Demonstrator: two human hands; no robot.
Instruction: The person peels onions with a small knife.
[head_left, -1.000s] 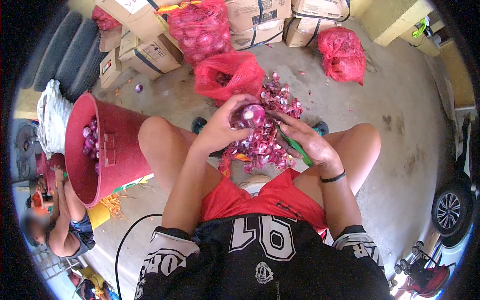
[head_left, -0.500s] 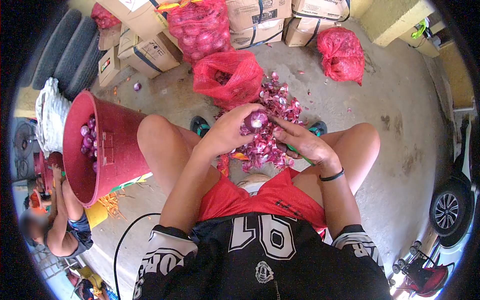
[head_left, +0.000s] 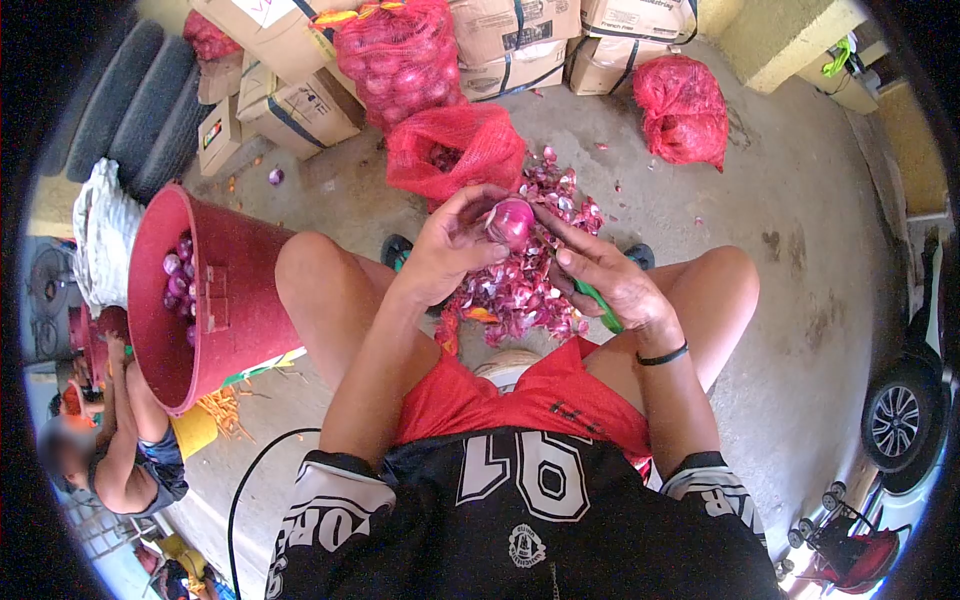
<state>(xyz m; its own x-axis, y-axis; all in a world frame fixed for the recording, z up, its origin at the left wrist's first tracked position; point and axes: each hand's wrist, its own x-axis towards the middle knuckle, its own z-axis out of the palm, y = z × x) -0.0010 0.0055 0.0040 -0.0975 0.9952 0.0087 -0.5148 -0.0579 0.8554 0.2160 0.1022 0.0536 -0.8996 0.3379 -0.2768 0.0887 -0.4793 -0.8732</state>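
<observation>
My left hand (head_left: 447, 248) is closed around a red onion (head_left: 512, 222), whose smooth purple side faces up. Close on its right, my right hand (head_left: 622, 282) grips a green-handled knife (head_left: 600, 305); its blade is hard to make out, and the fingertips reach toward the onion. Below both hands, a heap of onion skins (head_left: 535, 300) covers the floor between my feet. Just beyond the hands stands an open red mesh bag (head_left: 450, 155) with some dark skins showing inside.
On the left stands a large red tub (head_left: 245, 300) with peeled onions (head_left: 178, 280) inside. A full onion sack (head_left: 395, 65), cardboard boxes (head_left: 515, 60) and another red mesh bag (head_left: 682, 110) are at the back. Tires (head_left: 120, 90) and a seated person (head_left: 130, 430) are farther left.
The onion has been turned in my left hand: its pale end faced up before, now its purple side does. My right fingers have opened slightly away, showing more of the green handle.
</observation>
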